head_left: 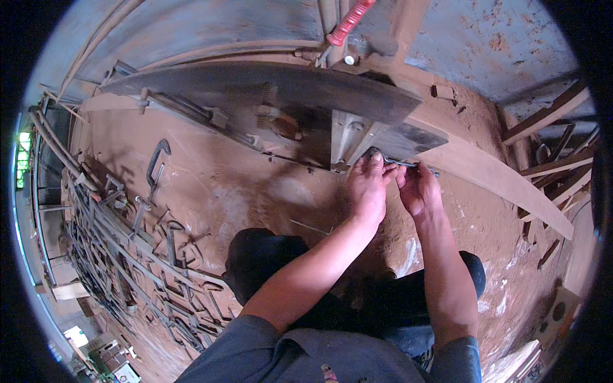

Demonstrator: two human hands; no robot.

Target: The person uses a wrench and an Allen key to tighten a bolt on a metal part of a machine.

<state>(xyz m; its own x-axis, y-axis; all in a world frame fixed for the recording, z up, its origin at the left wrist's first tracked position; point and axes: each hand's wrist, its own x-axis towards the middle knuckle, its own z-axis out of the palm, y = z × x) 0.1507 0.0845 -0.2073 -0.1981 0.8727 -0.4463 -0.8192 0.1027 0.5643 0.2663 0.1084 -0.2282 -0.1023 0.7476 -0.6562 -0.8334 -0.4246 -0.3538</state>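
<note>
A long dark machine table [255, 86] stretches across the far side, with a pale metal bracket [348, 137] under its right end. At the bracket's lower right edge, my left hand [368, 191] is closed, its thumb and fingers pressed at a small dark fitting. Close beside it, my right hand [418, 189] pinches a thin metal rod [410, 165], which lies roughly level and sticks out past the fingers to the right. The rod's left end is partly hidden by my fingers, and I cannot tell whether both hands hold it.
Many metal clamps [172, 249] hang along a rack at the left, and one C-clamp [155, 167] lies apart. A red-handled tool [350, 22] stands at the back. Timber pieces [562, 169] lean at the right. Brown dust covers the floor [485, 210].
</note>
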